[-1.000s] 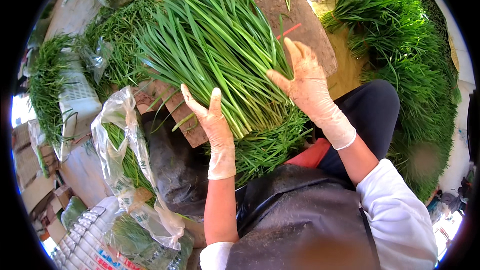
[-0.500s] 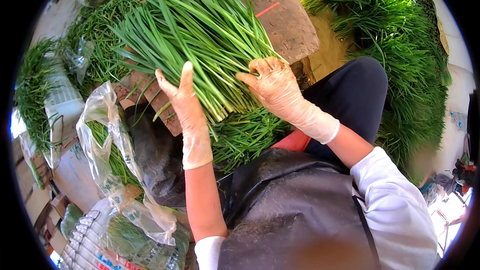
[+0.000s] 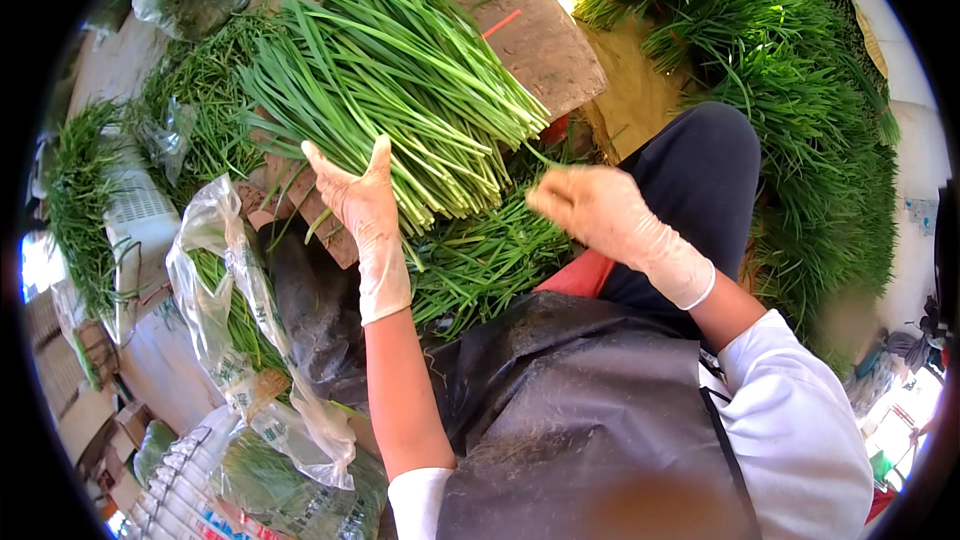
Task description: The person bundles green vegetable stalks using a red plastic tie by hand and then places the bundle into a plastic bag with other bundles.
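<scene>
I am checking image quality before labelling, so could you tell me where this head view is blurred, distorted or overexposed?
Head view: right hand is motion-blurred, while left hand and the bundle of green leaves look sharp; fisheye bends the wooden board and blackens the corners; hard sunlight glares off the clear plastic bag.

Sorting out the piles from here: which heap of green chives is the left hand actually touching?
The fanned bundle lying on the brown board; the left hand presses its cut ends. The big heap on the right and the bagged ones lie untouched.
</scene>
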Action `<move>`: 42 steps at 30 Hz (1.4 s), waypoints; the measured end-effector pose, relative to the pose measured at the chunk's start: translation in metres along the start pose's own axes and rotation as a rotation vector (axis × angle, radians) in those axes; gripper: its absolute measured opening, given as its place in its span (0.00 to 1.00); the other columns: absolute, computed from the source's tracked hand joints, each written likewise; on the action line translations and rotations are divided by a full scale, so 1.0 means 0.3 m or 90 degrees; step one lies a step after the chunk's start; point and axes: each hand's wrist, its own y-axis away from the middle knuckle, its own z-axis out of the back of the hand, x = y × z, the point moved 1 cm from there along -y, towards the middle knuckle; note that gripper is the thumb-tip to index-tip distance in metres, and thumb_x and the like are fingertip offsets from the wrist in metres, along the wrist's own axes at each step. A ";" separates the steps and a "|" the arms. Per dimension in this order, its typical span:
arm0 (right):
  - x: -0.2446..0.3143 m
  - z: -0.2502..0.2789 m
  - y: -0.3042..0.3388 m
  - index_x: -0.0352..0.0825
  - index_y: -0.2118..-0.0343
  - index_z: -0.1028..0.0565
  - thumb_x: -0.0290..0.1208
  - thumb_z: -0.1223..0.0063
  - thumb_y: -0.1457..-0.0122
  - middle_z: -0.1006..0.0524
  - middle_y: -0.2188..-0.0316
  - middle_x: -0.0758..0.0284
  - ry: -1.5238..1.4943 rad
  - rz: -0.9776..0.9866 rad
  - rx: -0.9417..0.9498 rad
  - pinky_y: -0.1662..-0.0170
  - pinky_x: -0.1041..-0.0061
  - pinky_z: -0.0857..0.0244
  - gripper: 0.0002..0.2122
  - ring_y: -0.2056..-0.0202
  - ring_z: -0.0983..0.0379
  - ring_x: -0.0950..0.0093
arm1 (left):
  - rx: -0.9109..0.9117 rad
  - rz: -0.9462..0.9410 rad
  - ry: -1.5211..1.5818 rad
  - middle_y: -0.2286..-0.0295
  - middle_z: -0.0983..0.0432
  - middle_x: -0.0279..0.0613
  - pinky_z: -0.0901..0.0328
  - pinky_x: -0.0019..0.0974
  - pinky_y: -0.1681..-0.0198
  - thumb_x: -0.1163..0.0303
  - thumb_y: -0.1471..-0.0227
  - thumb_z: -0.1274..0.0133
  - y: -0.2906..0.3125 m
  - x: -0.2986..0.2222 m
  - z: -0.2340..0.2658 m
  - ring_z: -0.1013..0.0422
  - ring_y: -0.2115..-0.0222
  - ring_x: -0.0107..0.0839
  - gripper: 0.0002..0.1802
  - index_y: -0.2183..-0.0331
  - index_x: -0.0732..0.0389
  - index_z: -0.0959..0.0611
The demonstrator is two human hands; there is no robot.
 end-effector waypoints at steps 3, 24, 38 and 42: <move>-0.035 -0.052 -0.089 0.34 0.66 0.23 0.52 0.49 0.43 0.22 0.75 0.59 0.121 -0.105 -0.212 0.61 0.65 0.33 0.21 0.69 0.24 0.63 | -0.013 0.027 -0.025 0.41 0.48 0.63 0.53 0.49 0.38 0.49 0.59 0.34 0.029 -0.018 0.018 0.48 0.41 0.53 0.62 0.37 0.64 0.53; -0.130 -0.135 -0.064 0.33 0.63 0.27 0.42 0.45 0.48 0.23 0.67 0.57 -0.360 -0.144 -0.106 0.58 0.63 0.33 0.16 0.62 0.26 0.58 | 0.117 -0.421 -0.347 0.39 0.49 0.53 0.56 0.54 0.37 0.36 0.49 0.52 -0.044 -0.250 -0.323 0.52 0.38 0.54 0.40 0.40 0.42 0.36; -0.103 -0.119 -0.053 0.32 0.72 0.26 0.37 0.49 0.45 0.30 0.81 0.69 -0.553 0.013 0.257 0.72 0.77 0.38 0.11 0.77 0.35 0.79 | 0.047 -0.349 -0.349 0.40 0.47 0.54 0.54 0.56 0.38 0.30 0.58 0.47 -0.050 -0.254 -0.373 0.51 0.40 0.55 0.51 0.40 0.50 0.38; -0.211 -0.211 -0.090 0.31 0.55 0.29 0.45 0.42 0.48 0.26 0.61 0.58 -0.407 -0.197 -0.169 0.55 0.70 0.34 0.24 0.60 0.28 0.67 | 0.061 -0.338 -0.335 0.39 0.48 0.53 0.54 0.56 0.38 0.30 0.58 0.48 -0.058 -0.262 -0.378 0.52 0.39 0.55 0.51 0.39 0.49 0.39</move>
